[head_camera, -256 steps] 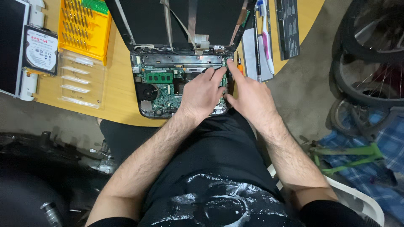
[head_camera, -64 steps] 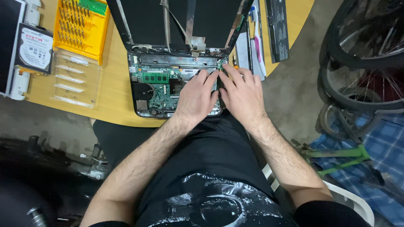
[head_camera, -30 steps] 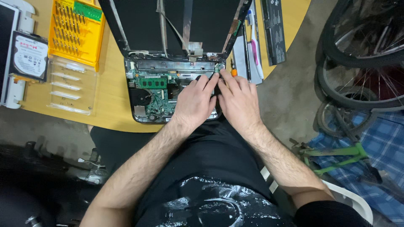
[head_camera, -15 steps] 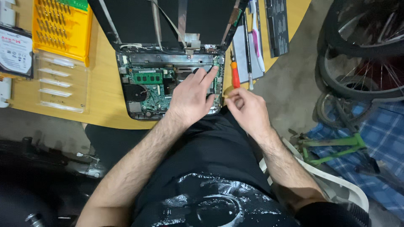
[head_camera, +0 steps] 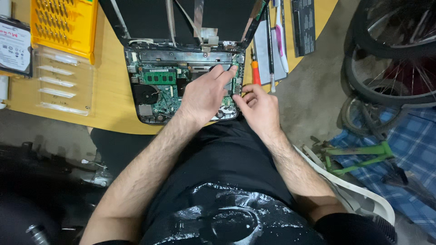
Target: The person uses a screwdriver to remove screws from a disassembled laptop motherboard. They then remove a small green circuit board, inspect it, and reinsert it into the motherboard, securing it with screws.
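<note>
So the laptop (head_camera: pixel 181 86) is sitting at the near edge of the yellow-wood table (head_camera: pixel 109 113), right in front of my lap, and it's already pretty far gone: the top cover and keyboard are off and the green motherboard (head_camera: pixel 161 97) is out in the open, with the RAM stick (head_camera: pixel 159 76) and the black fan (head_camera: pixel 144 94) both in place. The screen (head_camera: pixel 181 18) is attached and folded back flat, ribbon cables draped over it. So I'd say opened up, but the board itself isn't out yet.

My left hand (head_camera: pixel 204 95) lies flat across the right half of the board, fingers loosely spread, index finger stretched to the right-hand edge of the chassis. It grips nothing, just presses down. My right hand (head_camera: pixel 260 105) is at that same edge, fingers curled in close with thumb and fingertips pinched narrow around something small by the side of the case. Can't tell what it is, it's too tiny.

Further out: an orange-handled screwdriver (head_camera: pixel 255 72) just right of the laptop, the yellow bit case (head_camera: pixel 63 27) and its clear lid (head_camera: pixel 63 81) to the left, a bare hard drive (head_camera: pixel 14 45) at the far left.
</note>
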